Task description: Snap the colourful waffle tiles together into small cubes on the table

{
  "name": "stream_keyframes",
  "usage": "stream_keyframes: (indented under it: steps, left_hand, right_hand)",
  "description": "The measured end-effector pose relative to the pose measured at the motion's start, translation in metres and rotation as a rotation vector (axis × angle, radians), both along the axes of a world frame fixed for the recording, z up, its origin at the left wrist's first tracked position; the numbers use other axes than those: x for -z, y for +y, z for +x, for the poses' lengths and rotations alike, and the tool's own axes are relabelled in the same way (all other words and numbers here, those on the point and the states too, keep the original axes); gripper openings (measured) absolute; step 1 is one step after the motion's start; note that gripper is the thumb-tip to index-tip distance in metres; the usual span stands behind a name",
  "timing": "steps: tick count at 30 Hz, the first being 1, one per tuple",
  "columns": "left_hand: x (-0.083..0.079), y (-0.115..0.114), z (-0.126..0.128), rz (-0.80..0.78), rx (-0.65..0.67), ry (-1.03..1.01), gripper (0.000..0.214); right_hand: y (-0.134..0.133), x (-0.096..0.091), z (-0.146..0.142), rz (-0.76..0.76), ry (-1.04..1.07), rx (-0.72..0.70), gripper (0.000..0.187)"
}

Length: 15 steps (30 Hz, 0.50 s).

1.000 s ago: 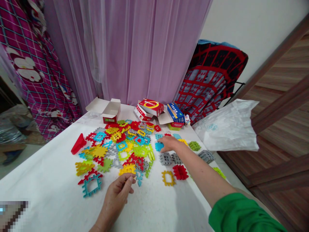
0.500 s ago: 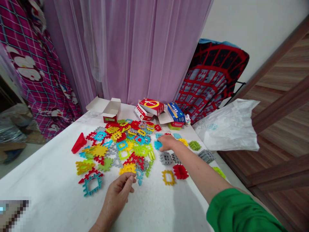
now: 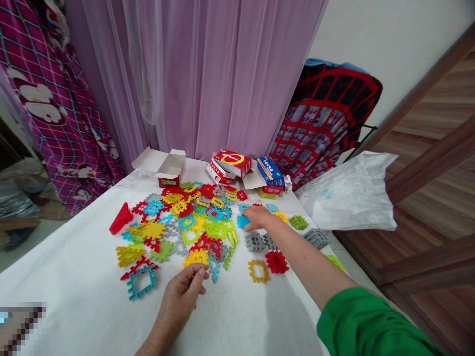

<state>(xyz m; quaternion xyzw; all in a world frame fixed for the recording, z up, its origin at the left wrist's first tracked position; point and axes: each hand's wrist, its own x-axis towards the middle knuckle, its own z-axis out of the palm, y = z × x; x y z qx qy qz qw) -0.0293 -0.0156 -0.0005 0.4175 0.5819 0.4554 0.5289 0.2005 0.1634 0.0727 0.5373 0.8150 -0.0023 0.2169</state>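
Small groups of grey tiles (image 3: 256,242) and a red one (image 3: 276,262) lie apart, bulk in the tile pile (image 3: 178,222) on bench (image 3: 74,291); right hand (image 3: 260,217) grip pinching blue tile (image 3: 242,222), left hand (image 3: 181,291) grip pinching yellow tile (image 3: 195,257).

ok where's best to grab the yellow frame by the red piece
Probably by its near bar, from above: the yellow frame lies flat with an open middle, so one finger can drop into the hole and the thumb press the outer edge. The red piece crowds its right side.
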Motion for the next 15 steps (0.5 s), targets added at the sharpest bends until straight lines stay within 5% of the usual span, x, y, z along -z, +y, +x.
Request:
stream_keyframes:
  steps: [15]
  left_hand:
    - [-0.0025, 0.0, 0.0003, -0.01, 0.019, 0.018, 0.045]
  right_hand:
    - [0.0061, 0.0068, 0.0022, 0.002, -0.008, -0.027, 0.057]
